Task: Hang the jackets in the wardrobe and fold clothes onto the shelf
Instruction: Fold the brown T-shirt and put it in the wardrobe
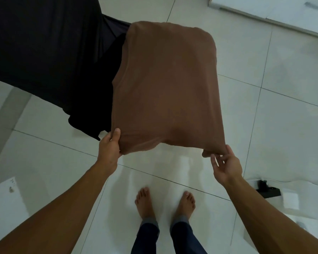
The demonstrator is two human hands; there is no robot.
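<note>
Holding a soft, light brown garment (165, 85) at centre frame: left hand (109, 146) and right hand (226, 165) pinch its near corners; likely limp

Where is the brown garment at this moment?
In the head view the brown garment is centre frame, held up over the tiled floor, pinched at its near corners by the left hand and right hand, with black cloth to its left.

This looks like a room in a home: glossy white floor tiles (283, 110), a person's bare feet (145, 202) on them, and dark clothing (44, 52) hanging at left.
</note>
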